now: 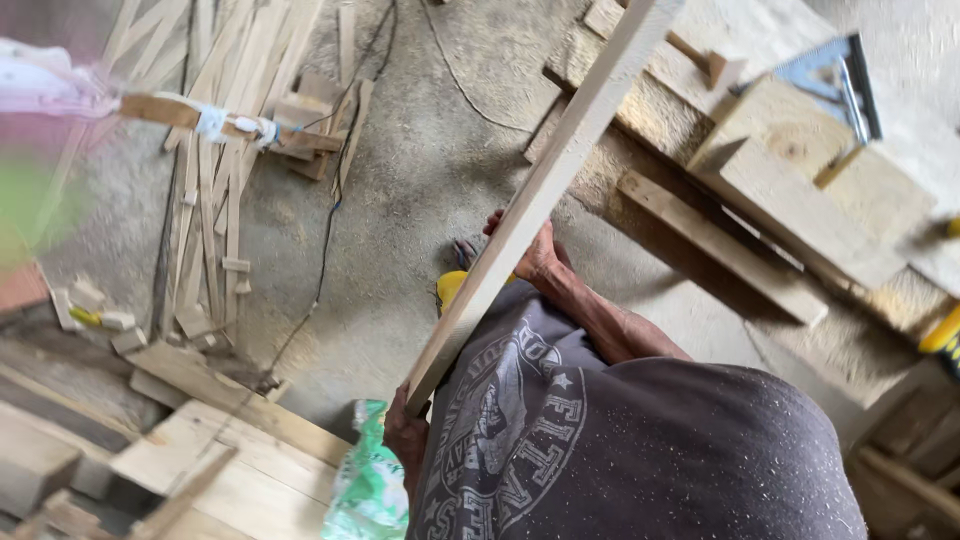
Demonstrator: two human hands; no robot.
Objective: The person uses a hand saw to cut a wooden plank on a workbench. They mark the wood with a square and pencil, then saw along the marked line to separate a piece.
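- Sawdust covers the concrete floor (420,190), and a thin black cable (325,230) snakes across it from 12 o'clock down toward 8 o'clock.
- Thin wooden slats (215,150) lie heaped at 10 o'clock, with short offcuts scattered beside them.
- Thick planks and blocks (790,190) are stacked at 2 o'clock; a metal square (835,80) rests among them.
- More boards (210,450) lie at 7 o'clock, and a green plastic bag (368,485) sits just beside them, close to the person's body.
- A yellow object (452,285) on the floor is half hidden behind the strip, so its kind cannot be told.
- The person's dark printed shirt (640,440), flecked with dust, blocks the view from 4 to 6 o'clock.
- The long wooden strip (545,185) is pale, straight and square-edged; it runs on a slant from 6 o'clock up past 1 o'clock, out of the picture, held above the floor.
- The left hand (405,430) is clamped around the strip's lower end.
- The right hand (535,255) is closed on the strip near its middle, fingers mostly hidden behind the wood.
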